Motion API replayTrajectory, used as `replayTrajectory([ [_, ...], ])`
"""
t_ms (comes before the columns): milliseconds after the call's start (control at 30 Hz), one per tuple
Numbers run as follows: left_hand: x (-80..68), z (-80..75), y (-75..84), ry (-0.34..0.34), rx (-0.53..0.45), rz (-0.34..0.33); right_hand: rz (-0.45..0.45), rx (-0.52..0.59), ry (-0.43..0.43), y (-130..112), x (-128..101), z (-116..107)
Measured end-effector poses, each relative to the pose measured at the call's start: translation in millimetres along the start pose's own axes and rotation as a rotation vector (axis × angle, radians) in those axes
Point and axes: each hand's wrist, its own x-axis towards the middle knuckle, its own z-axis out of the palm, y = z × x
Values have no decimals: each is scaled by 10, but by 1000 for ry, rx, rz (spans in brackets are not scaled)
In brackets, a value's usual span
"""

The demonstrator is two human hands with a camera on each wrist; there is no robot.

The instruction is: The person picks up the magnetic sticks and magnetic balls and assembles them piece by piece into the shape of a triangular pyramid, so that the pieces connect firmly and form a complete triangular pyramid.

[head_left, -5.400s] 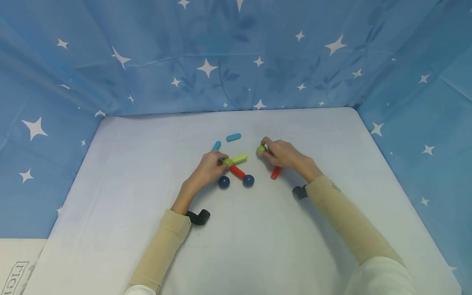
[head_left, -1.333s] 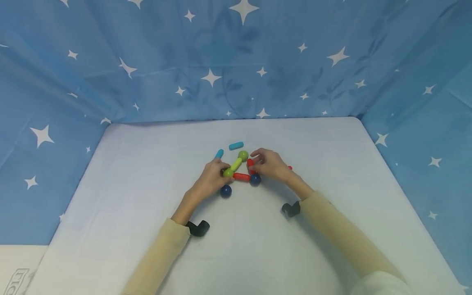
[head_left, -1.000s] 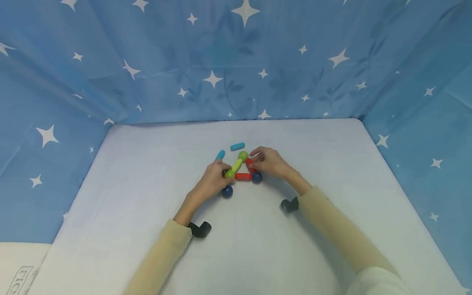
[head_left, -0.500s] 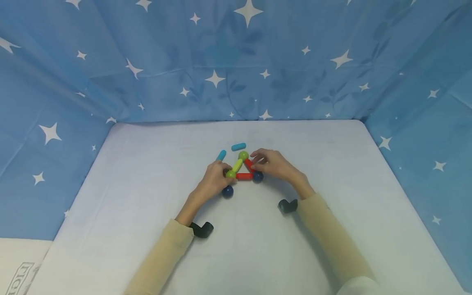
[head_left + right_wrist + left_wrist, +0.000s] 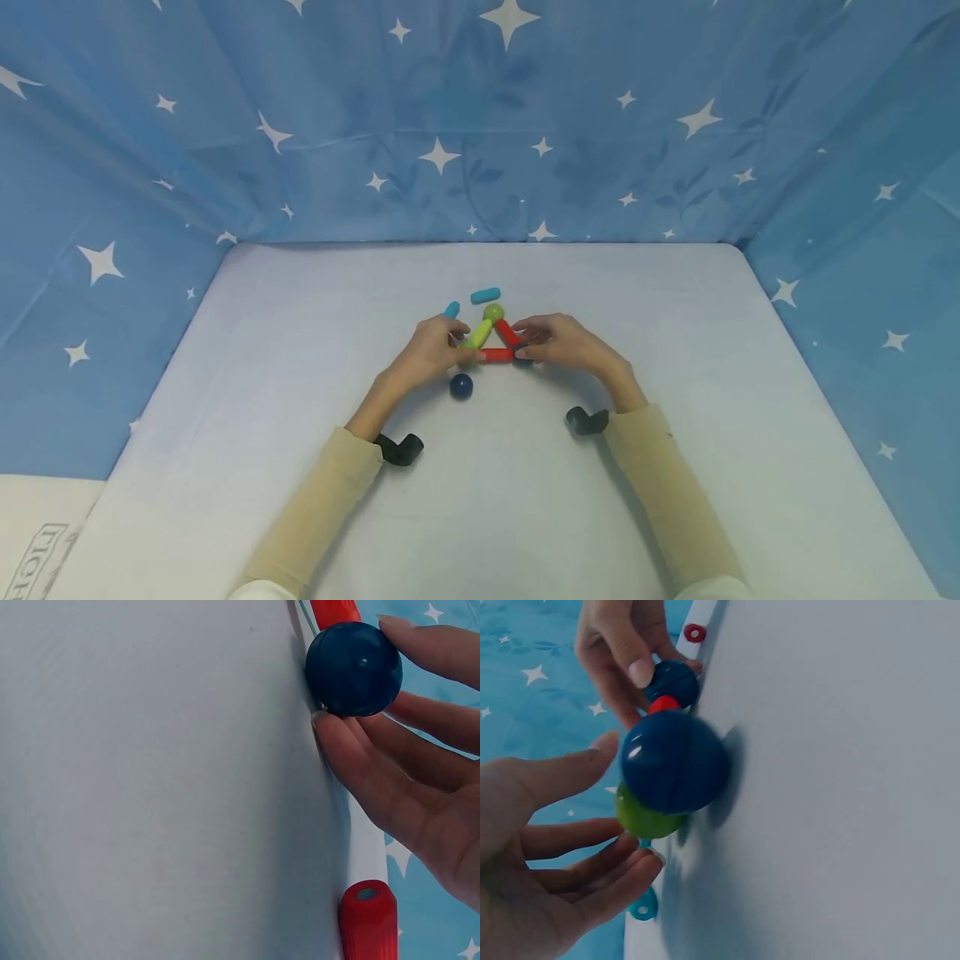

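One loose navy ball (image 5: 461,385) lies nearest, just below the left hand (image 5: 427,354), which pinches the green ball (image 5: 646,817). Beyond, the right hand (image 5: 566,343) pinches the triangle's navy ball (image 5: 353,669); red rod (image 5: 497,355) runs crosswise between them.

The dark blue ball (image 5: 353,668) and green ball (image 5: 641,816) are smooth, glossy plastic. The table (image 5: 525,500) has a matt white surface; the starred backdrop (image 5: 450,125) is creased cloth.

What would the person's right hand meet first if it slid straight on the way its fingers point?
The right hand points leftward along the table; it already touches the dark blue ball, so next, probably, the horizontal red rod.
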Motion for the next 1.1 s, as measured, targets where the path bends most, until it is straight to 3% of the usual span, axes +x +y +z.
replayTrajectory([
  [267,260,-195,92,30,92,96,24,15,-9,57,13,8],
  [533,606,-273,163,21,156,137,22,28,-15,72,6,-4],
  [800,921,-313,66,-52,107,158,41,41,-17,46,-6,-48],
  [1100,1050,-257,-35,-99,86,130,32,46,-27,104,20,-13],
])
